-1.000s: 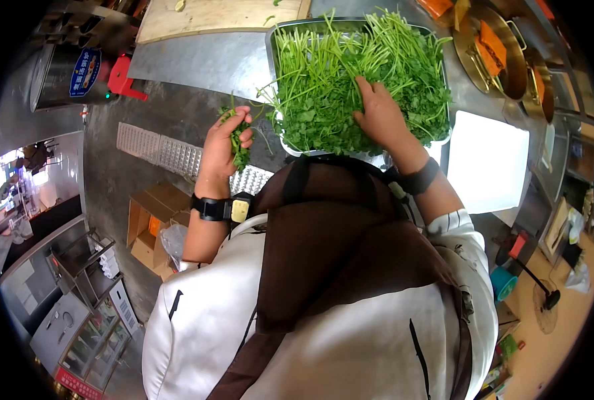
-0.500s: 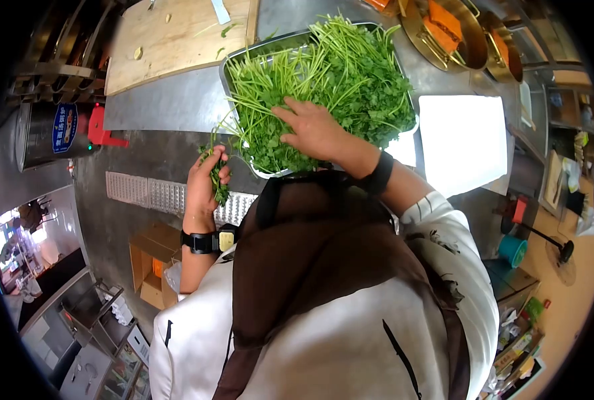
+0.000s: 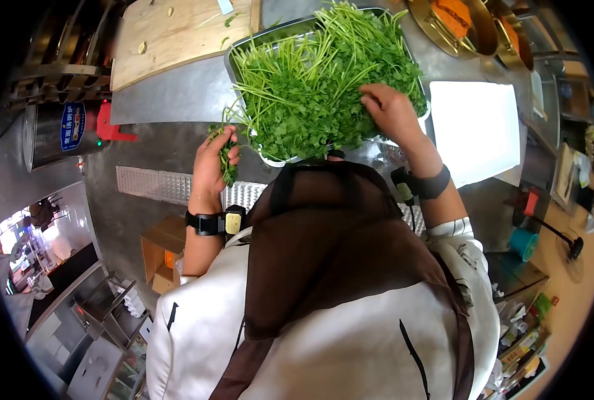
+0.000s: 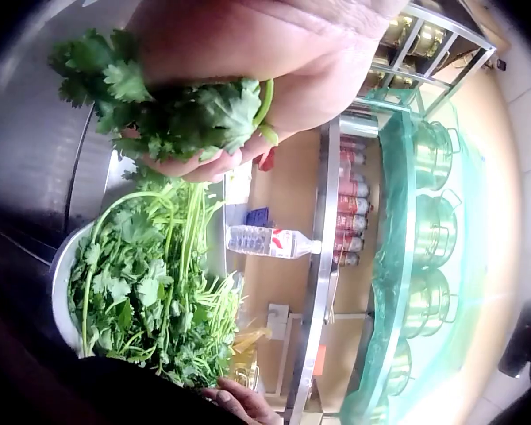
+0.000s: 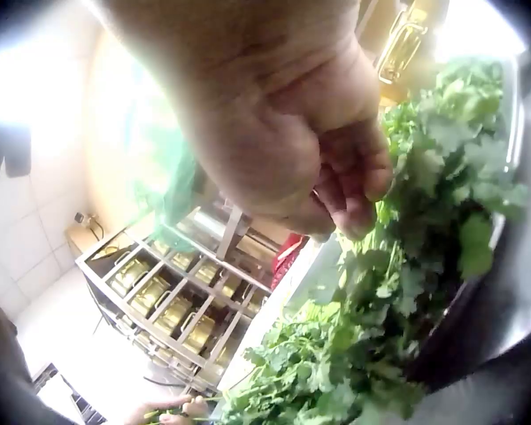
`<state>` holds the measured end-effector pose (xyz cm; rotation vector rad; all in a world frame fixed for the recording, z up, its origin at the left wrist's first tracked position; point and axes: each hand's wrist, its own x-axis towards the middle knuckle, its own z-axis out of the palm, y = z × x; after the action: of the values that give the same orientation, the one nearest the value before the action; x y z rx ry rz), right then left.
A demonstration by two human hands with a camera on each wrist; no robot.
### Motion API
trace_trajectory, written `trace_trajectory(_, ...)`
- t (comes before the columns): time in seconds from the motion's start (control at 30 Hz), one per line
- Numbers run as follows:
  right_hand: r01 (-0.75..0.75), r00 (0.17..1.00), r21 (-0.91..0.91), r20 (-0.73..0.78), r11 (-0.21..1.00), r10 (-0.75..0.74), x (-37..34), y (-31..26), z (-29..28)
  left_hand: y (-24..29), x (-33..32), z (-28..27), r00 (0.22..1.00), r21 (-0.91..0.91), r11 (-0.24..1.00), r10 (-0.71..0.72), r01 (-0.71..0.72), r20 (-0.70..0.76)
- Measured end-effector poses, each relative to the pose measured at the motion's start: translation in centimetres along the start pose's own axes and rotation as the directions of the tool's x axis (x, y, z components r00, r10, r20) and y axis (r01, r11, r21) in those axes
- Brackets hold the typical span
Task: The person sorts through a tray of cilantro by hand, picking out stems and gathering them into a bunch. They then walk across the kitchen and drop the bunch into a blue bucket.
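Observation:
My left hand grips a small bunch of cilantro, its leaves hanging out below the curled fingers and thin stems above. It is beside the left edge of a metal tray heaped with cilantro, stems toward the far side and leaves toward me. Over the right part of the heap is my right hand, its fingers bent and the fingertips right at the leaves. In the right wrist view the bent fingers overlap the greens, and I cannot tell whether they pinch a sprig.
A wooden cutting board with small scraps lies at the far left of the metal counter. Brass pots with orange blocks stand at far right. A white sheet-like panel lies right of the tray; a cardboard box is on the floor.
My right hand swept left over the cilantro, then back right to the heap's right side. The left hand keeps its bunch beside the tray. The head view shifted meanwhile.

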<state>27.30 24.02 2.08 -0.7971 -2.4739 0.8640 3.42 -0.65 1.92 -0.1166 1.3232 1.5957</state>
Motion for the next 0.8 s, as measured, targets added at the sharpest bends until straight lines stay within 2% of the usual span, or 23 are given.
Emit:
trace_trajectory(0.13, 0.003, 0.998, 0.123, 0.054, 0.992, -0.010, 0.3, -2.3, 2.1, 0.0, -0.2, 0.6, 1.000, 0.015, 1.000, 0.010, -0.010, -0.011)
trace_trajectory(0.23, 0.066, 0.993, -0.047, 0.098, 0.997, -0.061, 1.1, -4.3, 4.2, -0.2, -0.2, 0.6, 1.000, 0.025, 1.000, 0.000, 0.000, 0.000)
trace_trajectory(0.3, 0.074, 0.989, -0.077, 0.136, 0.994, -0.063, 2.0, -3.1, 6.1, -0.3, -0.3, 0.8, 1.000, 0.022, 1.000, -0.006, 0.006, -0.011)
trace_trajectory(0.33, -0.033, 0.958, -0.080, 0.281, 0.996, 0.055, 2.8, -2.5, 6.6, -0.3, -0.6, 1.1, 1.000, 0.024, 1.000, 0.000, 0.001, -0.029)
trace_trajectory(0.37, -0.137, 0.891, -0.097, 0.422, 0.986, 0.166, 3.3, -2.4, 7.0, -0.3, -0.9, 1.1, 0.999, 0.021, 1.000, 0.006, -0.005, -0.036)
trace_trajectory(0.5, -0.115, 0.877, -0.101, 0.456, 0.988, 0.149, 3.1, -2.4, 4.8, -0.6, -1.5, -0.3, 0.997, -0.031, 0.999, 0.030, -0.032, -0.066)
trace_trajectory(0.57, 0.091, 0.918, -0.250, 0.397, 0.964, 0.017, 2.2, -2.9, 3.8, -0.9, -1.6, -0.8, 0.997, -0.041, 0.999, 0.029, -0.032, -0.074)
trace_trajectory(0.6, 0.093, 0.960, -0.233, 0.279, 0.968, -0.025, 2.1, -3.2, 3.7, -0.9, -1.8, -0.8, 0.997, -0.041, 0.999, 0.025, -0.028, -0.079)
trace_trajectory(0.63, 0.100, 0.959, -0.234, 0.283, 0.967, -0.030, 2.5, -3.4, 3.7, -0.8, -1.9, -0.7, 0.996, -0.042, 0.999, 0.023, -0.026, -0.083)
trace_trajectory(0.7, 0.043, 0.991, -0.124, 0.134, 0.991, -0.026, 4.2, -3.7, 4.0, -0.5, -2.2, -0.3, 0.997, -0.064, 0.998, 0.025, -0.030, -0.067)
trace_trajectory(0.8, 0.049, 0.985, -0.095, 0.168, 0.994, -0.033, 6.3, -4.0, 6.3, 0.1, -2.7, 0.5, 0.999, -0.092, 0.995, 0.030, -0.032, -0.023)
